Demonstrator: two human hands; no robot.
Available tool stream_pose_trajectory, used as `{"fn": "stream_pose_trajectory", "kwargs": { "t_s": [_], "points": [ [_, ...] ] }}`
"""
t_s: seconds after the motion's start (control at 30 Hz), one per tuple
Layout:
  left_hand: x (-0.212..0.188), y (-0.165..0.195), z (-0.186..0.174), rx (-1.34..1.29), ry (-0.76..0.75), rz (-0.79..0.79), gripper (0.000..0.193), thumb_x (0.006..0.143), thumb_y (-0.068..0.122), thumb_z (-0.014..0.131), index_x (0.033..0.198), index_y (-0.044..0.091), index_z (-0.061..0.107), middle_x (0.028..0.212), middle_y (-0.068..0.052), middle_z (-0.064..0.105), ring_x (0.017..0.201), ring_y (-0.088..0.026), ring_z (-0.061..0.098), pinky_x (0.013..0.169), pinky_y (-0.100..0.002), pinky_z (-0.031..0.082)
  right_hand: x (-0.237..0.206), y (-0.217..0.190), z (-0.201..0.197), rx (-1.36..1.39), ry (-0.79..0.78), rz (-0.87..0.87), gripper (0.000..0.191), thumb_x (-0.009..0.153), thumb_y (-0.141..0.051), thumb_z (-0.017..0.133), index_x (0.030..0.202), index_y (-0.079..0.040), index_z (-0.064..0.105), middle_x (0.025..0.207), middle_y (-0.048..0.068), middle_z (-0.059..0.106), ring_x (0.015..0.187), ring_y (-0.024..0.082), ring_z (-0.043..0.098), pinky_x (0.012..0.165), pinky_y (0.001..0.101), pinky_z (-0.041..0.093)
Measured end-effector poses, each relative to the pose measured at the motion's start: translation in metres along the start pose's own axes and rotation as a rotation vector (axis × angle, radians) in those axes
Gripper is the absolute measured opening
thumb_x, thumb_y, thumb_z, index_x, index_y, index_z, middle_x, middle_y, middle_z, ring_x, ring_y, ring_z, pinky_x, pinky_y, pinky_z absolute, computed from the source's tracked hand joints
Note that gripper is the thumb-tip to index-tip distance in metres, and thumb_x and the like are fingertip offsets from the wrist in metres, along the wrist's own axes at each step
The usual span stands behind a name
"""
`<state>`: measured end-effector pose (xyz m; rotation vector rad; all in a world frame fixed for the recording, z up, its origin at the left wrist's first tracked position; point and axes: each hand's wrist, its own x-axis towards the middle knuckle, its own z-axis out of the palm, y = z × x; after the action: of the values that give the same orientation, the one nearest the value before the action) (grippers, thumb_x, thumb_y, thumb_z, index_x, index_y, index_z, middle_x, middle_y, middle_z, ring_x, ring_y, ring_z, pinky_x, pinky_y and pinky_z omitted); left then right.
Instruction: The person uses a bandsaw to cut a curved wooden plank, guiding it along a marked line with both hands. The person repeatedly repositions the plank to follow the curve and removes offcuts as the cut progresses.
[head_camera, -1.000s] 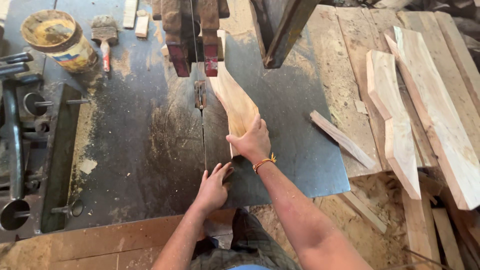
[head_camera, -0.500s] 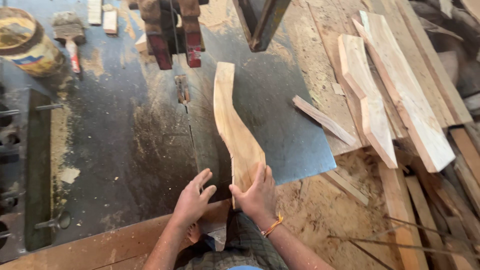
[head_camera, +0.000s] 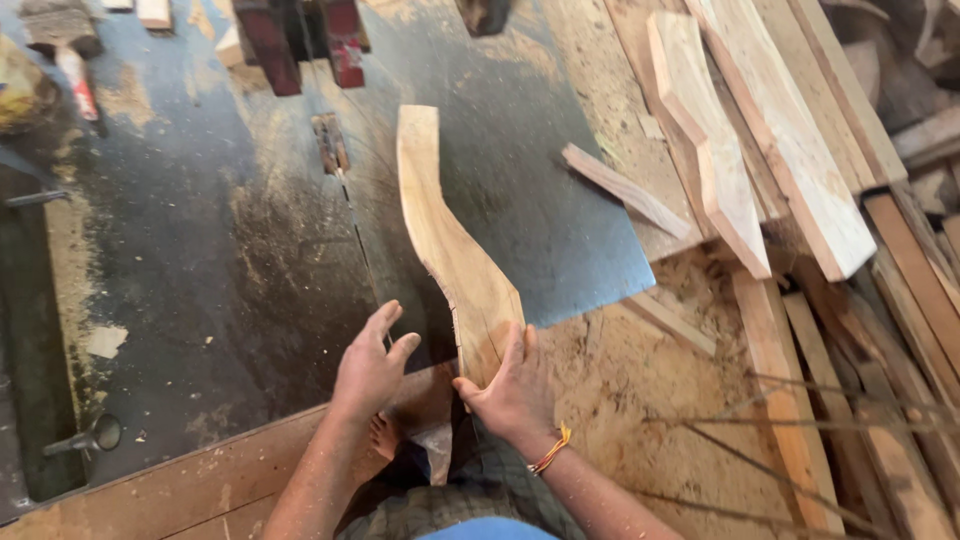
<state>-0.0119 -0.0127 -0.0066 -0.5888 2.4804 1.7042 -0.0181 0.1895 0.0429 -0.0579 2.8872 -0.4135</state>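
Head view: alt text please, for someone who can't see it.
A right hand grips the near end of a curved wooden piece lying on a dark, sawdust-strewn saw table, beside the blade slot. The left hand rests open alongside; cut boards are stacked to the right.

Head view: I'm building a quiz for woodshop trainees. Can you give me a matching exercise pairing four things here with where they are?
Things:
1. curved wooden piece
2. left hand
3. paintbrush
4. thin offcut strip

Places:
A. far left corner of the saw table
B. right edge of the table
C. open, resting on the table near the blade slot
D. under the right hand at its near end

Pairs: 1-D, 2-C, 3-A, 4-B
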Motion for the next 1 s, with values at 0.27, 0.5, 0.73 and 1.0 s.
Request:
{"fn": "stream_pose_trajectory", "kwargs": {
  "t_s": [0.27, 0.5, 0.73, 1.0],
  "points": [
    [-0.023, 0.000, -0.025, 0.297, -0.007, -0.036, 0.076, 0.085, 0.032, 0.076, 0.152, 0.010, 0.045, 0.151, -0.014, 0.053, 0.138, -0.030, 0.052, 0.114, -0.043, 0.040, -0.024, 0.067, -0.059, -0.061, -0.385, 0.061, 0.116, 0.072, -0.040, 0.084, 0.161, -0.010, 0.017, 0.166, 0.016, 0.016, 0.149, 0.033, 0.028, 0.115, 0.0464, 0.038],
    [-0.022, 0.019, -0.046, 0.753, 0.022, 0.173, 0.106, 0.070, 0.049, 0.083, 0.156, 0.013, 0.035, 0.165, -0.015, 0.030, 0.152, -0.029, 0.021, 0.121, -0.058, 0.017, 0.057, 0.139, -0.088, -0.335, -0.390, -0.320, 0.101, 0.068, -0.021, 0.084, 0.156, -0.025, 0.034, 0.165, 0.016, 0.021, 0.154, 0.030, 0.023, 0.128, 0.0403, 0.021],
    [-0.019, 0.029, -0.056, 1.037, -0.302, 0.031, 0.099, 0.073, 0.061, 0.084, 0.153, 0.025, 0.038, 0.169, -0.005, 0.026, 0.153, -0.023, 0.020, 0.123, -0.056, 0.015, 0.153, 0.110, -0.038, -0.320, 0.337, -0.517, 0.069, 0.088, -0.004, 0.064, 0.153, -0.016, 0.047, 0.161, 0.019, 0.041, 0.146, 0.033, 0.040, 0.117, 0.0581, 0.024],
    [-0.083, 0.008, -0.026, 0.665, -0.106, 0.137, 0.090, 0.062, 0.033, 0.090, 0.140, 0.010, 0.052, 0.129, -0.009, 0.062, 0.109, -0.030, 0.061, 0.091, -0.041, 0.052, 0.073, -0.030, 0.032, 0.539, 0.094, -0.085, 0.089, 0.088, -0.037, 0.078, 0.150, 0.008, 0.032, 0.147, 0.038, 0.039, 0.139, 0.046, 0.042, 0.115, 0.0474, 0.037]
  ]
}}
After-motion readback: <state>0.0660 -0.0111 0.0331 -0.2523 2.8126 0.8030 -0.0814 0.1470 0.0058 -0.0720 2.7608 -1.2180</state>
